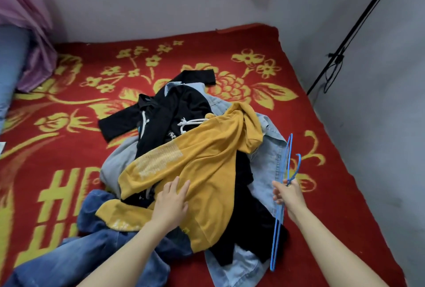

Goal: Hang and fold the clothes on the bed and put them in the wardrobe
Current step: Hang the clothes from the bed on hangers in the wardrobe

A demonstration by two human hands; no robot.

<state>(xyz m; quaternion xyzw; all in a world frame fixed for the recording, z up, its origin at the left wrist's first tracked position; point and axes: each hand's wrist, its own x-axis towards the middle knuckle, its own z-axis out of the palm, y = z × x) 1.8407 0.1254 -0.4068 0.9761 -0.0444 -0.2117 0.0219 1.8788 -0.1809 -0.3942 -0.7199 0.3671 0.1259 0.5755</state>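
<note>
Crumpled clothes are lying heaped on a red blanket [69, 149] woven with yellow flowers: dark jeans [92, 252] at left, a soft mustard top [207, 160] over black garments [174, 107], then a pale denim shirt [269, 153]. The left hand [171, 204] is resting flat, fingers straight, on the top. The right hand [287, 197] is gripping thin blue hangers [279, 229].

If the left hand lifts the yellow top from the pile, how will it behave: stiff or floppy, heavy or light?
Probably floppy: the yellow top lies in soft folds, draped over the pile. Likely light: it looks like plain soft cloth. It may drag the black garment along, since the two overlap near the left hand.
</note>
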